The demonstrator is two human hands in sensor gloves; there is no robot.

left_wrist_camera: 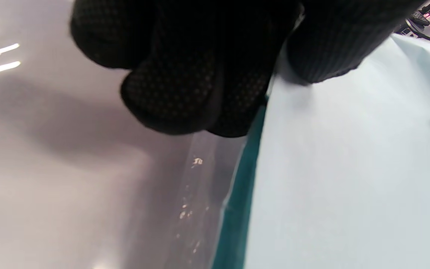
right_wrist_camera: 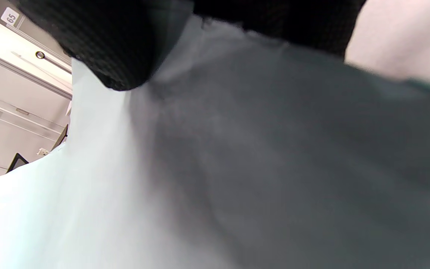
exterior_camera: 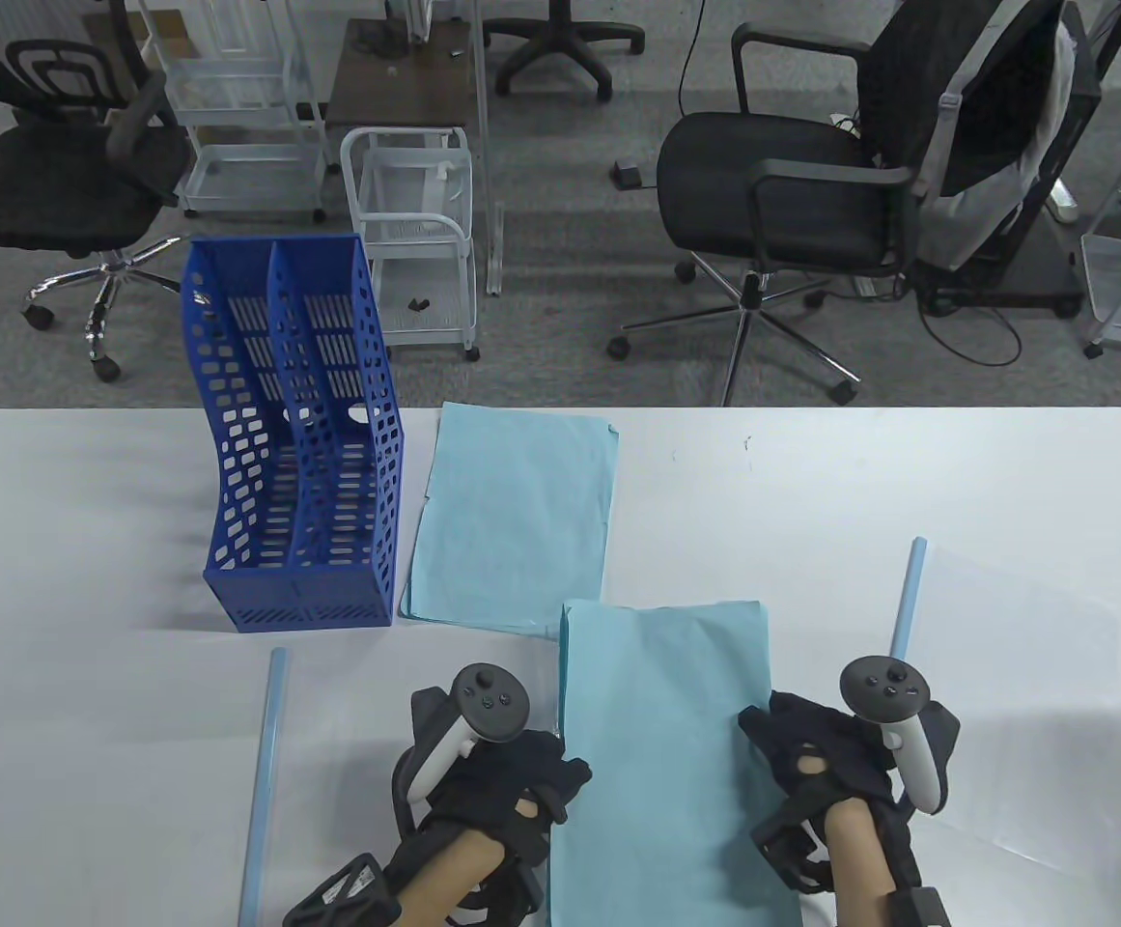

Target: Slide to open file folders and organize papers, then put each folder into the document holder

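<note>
On table | paper stack (exterior_camera: 661,753) long axis near-far | both hands gripping sides

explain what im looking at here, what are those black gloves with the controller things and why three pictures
These are a person's two hands in black sensor gloves; the white-and-grey gadgets are trackers strapped to the backs, not held. The large picture looks down at a white table. The other two come from cameras on each wrist, so close that they are mostly blur.

On the table: a blue document holder, one light-blue paper stack beside it, and a second stack nearer the person. Two slide bars lie loose, one on the left and one on the right, next to a clear folder sheet.

The left hand pinches the near stack's left edge. The right hand grips its right edge.
</note>
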